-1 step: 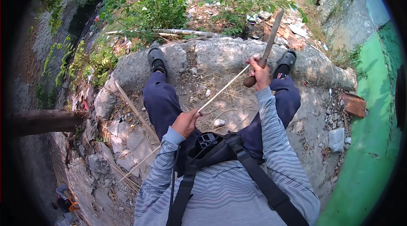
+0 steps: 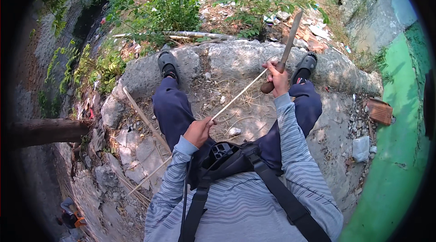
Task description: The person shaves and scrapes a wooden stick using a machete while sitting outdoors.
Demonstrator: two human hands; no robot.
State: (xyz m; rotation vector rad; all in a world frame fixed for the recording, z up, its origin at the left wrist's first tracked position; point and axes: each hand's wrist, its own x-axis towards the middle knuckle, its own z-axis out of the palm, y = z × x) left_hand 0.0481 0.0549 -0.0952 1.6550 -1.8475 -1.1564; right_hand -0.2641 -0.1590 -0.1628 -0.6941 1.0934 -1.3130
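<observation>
A thin pale strip, likely split bamboo or cane, runs slantwise between my hands. My left hand is closed round it above my left thigh, and its tail shows again past my left forearm. My right hand, near my right knee, grips the brown handle of a machete, whose long blade points up and away. The far end of the strip reaches the right hand's fingers by the handle; whether they pinch it is hard to see. Pale shavings litter the ground between my legs.
A low broken concrete ledge lies under my feet. A longer stick rests left of my leg. At right are a brick-coloured block, a whitish block and a green wall. A log juts in at left; a person is lower left.
</observation>
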